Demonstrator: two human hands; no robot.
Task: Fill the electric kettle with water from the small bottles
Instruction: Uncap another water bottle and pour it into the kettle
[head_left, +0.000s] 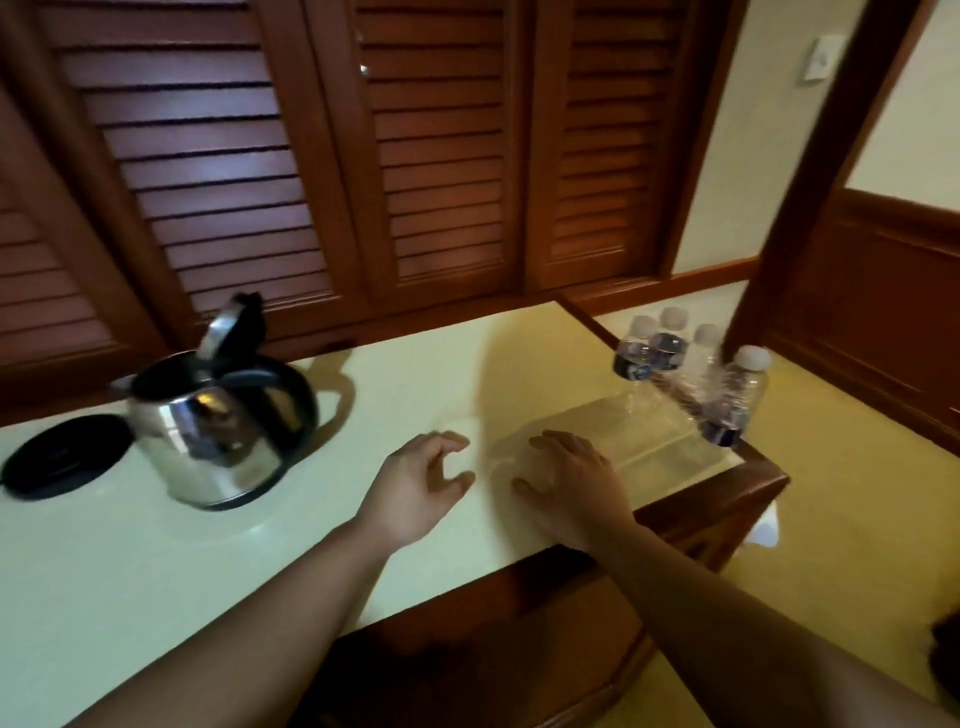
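1. A pale, glossy counter top with a dark wooden edge (156, 571) carries everything; brown louvred wooden doors (218, 171) stand along its far side.
2. One rounded stainless-steel electric kettle with a black handle (218, 421) sits on the counter at the left, off its stand, with its hinged lid (234, 325) tipped up, so the mouth is ready to take water.
3. One flat black round kettle base (62, 462) lies just beside the kettle, further left.
4. The left hand (415, 493) hovers over the middle of the counter, fingers curled loosely and thumb apart from them, with nothing in it.
5. The right hand (576, 483) is just beside it to the right, palm down, fingers spread, also empty. It looks very close to the counter, but I cannot tell whether it touches.
6. I count four small clear plastic water bottles with white caps and dark blue labels (737, 395), bunched at the far right corner of the counter; they are blurred. All caps look on.
7. My reading: pouring has not begun, and this is the reach for a first bottle. The next move calls for carrying a hand right and further away, closing round one bottle, unscrewing its cap and bringing it left to the kettle.
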